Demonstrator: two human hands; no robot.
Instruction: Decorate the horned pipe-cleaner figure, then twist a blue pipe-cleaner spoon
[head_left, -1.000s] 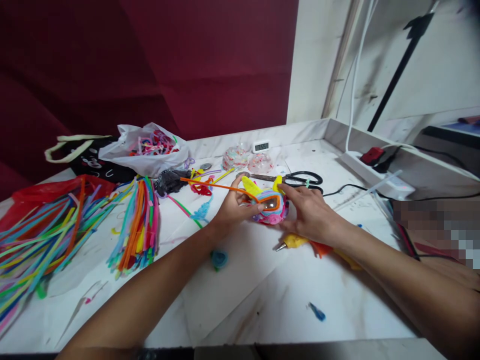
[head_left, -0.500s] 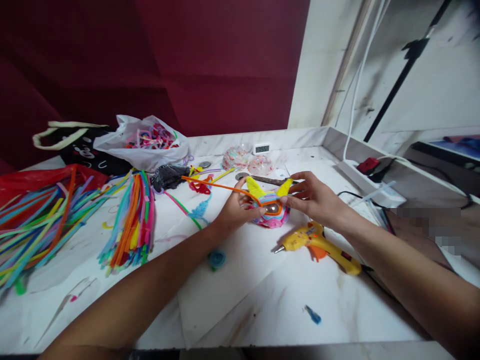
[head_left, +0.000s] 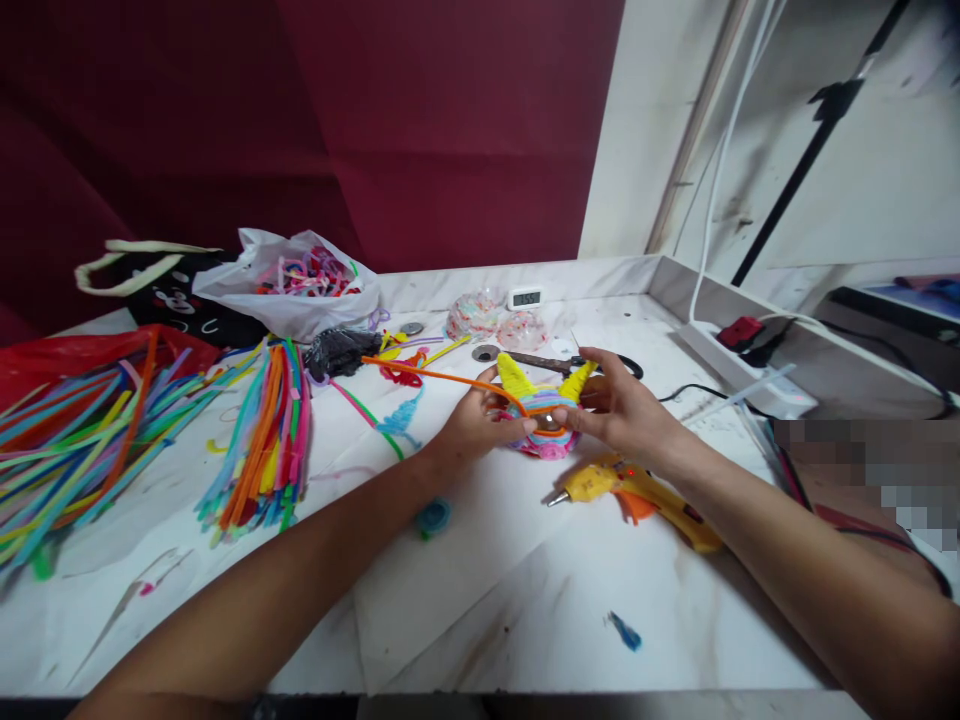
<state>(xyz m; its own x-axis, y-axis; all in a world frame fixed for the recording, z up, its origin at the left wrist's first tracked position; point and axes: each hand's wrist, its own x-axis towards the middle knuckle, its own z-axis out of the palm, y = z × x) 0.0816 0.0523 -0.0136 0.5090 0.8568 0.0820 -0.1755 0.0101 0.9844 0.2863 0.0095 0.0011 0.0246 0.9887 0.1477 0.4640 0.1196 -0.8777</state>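
Note:
A small rounded figure wound from coloured pipe cleaners [head_left: 546, 412], with two yellow ears on top, sits between my hands above the white table [head_left: 480, 590]. My left hand [head_left: 471, 424] grips its left side, thumb on the front. An orange pipe cleaner [head_left: 427, 372] runs from the figure's front out to the left past that hand. My right hand [head_left: 626, 410] pinches the figure's right side, its fingers closed on the orange wire at the front.
A yellow glue gun [head_left: 637, 490] lies just under my right wrist. Bundles of coloured pipe cleaners [head_left: 262, 440] spread across the left. At the back are a white plastic bag [head_left: 300, 290], scissors [head_left: 555, 360], a small digital clock [head_left: 525, 297] and a power strip [head_left: 750, 370].
My right hand has moved in from the right ear to pinch the figure's front. The glue gun, hidden under my arm a second ago, now shows.

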